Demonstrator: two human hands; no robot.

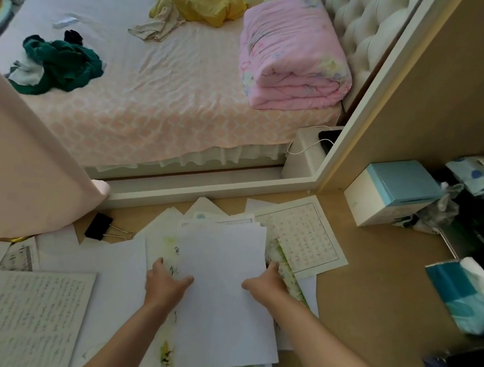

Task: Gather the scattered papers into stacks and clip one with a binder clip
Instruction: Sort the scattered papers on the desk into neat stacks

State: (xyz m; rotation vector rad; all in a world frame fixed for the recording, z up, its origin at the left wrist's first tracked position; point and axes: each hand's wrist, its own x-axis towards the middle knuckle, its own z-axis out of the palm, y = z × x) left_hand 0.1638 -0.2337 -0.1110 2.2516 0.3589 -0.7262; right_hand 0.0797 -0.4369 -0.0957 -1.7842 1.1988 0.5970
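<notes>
My paper stack (218, 298) lower centre, on counter. Left hand (166, 284), right hand (267, 283) curl round its side edges, grip snug. Sheets light, floppy, slippery: best held mid-edge, squared. Binder clip (98, 226) lies left, apart.

paper stack (219, 289) mid-bench (376, 280), left grip (162, 284) on its left edge, right grip (267, 283) on its right. binder clip (99, 226) to the left, behind loose sheets (35, 319). bed (154, 93) behind bench; box (389, 191) & tissue pack (461, 298) at right.
</notes>
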